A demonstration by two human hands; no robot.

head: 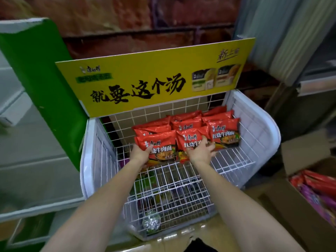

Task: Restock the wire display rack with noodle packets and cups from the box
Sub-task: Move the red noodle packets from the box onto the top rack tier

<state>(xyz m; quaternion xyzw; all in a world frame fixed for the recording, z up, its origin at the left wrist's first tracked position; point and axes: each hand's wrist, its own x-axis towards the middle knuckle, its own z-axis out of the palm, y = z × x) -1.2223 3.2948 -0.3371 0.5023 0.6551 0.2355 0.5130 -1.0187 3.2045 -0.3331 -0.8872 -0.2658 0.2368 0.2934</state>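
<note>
My left hand (139, 154) grips the lower left corner of a red noodle packet (158, 146), fingers curled round its edge. My right hand (201, 151) lies over the front of the neighbouring red packet (190, 140), fingers spread and bent onto its face, pressing it; I cannot tell whether the thumb hooks under its lower edge.

Both packets stand tilted at the front of the top shelf (234, 159) of the white wire display rack (181, 188), side by side and touching. Behind and to the right of them sit more red packets (187, 120) in three rows, leaning back toward the rack's rear grid. The front right packet (226, 134) stands just beside my right fingers.

A yellow sign (154, 77) with black lettering rises above the back of the rack. Through the wire below the top shelf I can see green and dark wrappers on a lower tier (151, 184), blurred, and a silvery foil-topped item (151, 221) near the front bottom.

At the right, a cardboard box (298, 206) stands open with red and purple packets (318, 190) inside. To the left of the rack stands a green panel (41, 79).
</note>
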